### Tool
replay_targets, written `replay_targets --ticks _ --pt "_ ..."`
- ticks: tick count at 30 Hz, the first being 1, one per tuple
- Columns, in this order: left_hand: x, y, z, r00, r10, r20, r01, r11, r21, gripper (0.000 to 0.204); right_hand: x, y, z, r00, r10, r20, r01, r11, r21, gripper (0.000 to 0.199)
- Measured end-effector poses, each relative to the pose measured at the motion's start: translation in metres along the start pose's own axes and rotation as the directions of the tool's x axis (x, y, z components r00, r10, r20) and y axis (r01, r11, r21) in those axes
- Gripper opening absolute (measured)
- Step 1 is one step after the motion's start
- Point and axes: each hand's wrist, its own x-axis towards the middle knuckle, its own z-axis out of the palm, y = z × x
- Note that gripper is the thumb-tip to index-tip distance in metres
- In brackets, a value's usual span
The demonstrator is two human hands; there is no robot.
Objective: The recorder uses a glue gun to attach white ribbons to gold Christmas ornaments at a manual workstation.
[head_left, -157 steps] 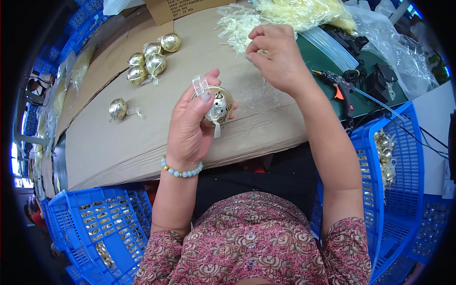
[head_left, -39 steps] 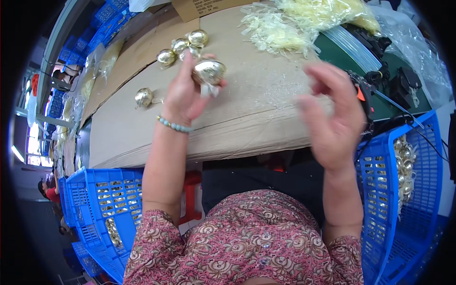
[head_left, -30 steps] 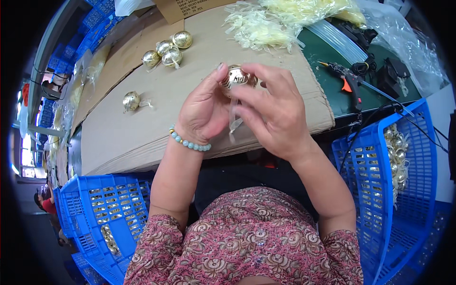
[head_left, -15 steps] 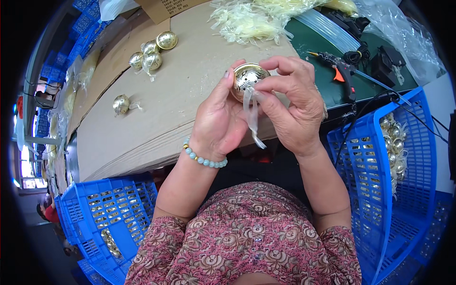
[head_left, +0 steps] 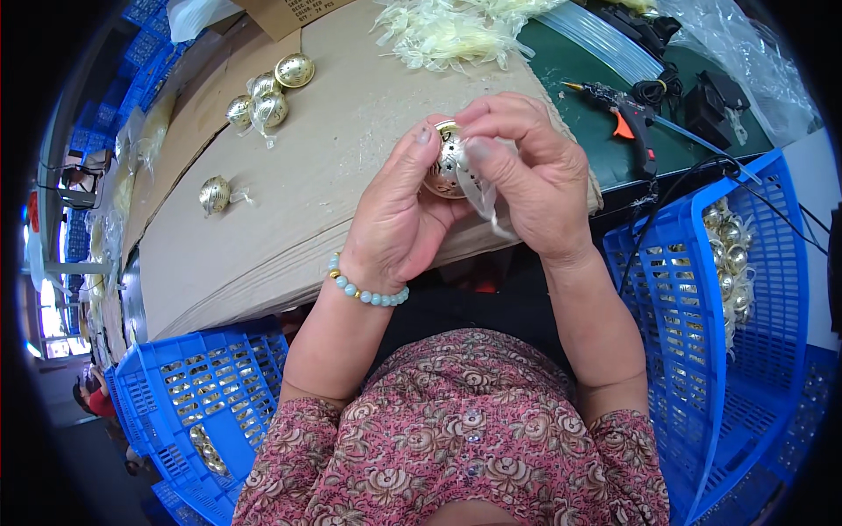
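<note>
Between my two hands, above the cardboard's front edge, is a shiny gold ball ornament with small star-shaped holes. A sheer whitish ribbon hangs from it. My left hand grips the ball, thumb on its near side, a beaded bracelet on the wrist. My right hand is closed at the ball's right side, its thumb and fingers pinched by the ribbon's base; the fingertips partly cover the ball. Several more gold balls with ribbons lie grouped at the back left, and a single gold ball lies nearer.
Cardboard covers the table. Behind lies a pile of pale yellow ribbons. A glue gun and clear sticks lie on the green surface at right. Blue crates holding gold balls stand at the left and right.
My right fingers have shifted over the ball, covering more of it. The ball has turned and its ribbon now hangs further right. The view has shifted slightly.
</note>
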Motion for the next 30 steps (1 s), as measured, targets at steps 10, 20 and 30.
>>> replay_targets --ticks 10,20,30 --pt "0.002 0.006 0.001 0.979 -0.15 0.139 0.155 0.988 -0.025 0.035 0.007 -0.01 0.012 0.942 0.283 -0.178 -0.18 0.879 0.442 0.015" --pt "0.011 0.008 -0.003 0.987 -0.135 0.089 0.117 0.976 0.183 0.027 0.006 -0.002 0.002 0.965 0.195 -0.175 -0.149 0.958 0.244 0.016" --pt "0.022 0.021 -0.012 0.962 -0.035 -0.272 -0.009 0.987 -0.16 0.023 -0.012 -0.001 -0.102 0.848 0.127 -0.515 -0.518 -0.01 -0.856 0.043"
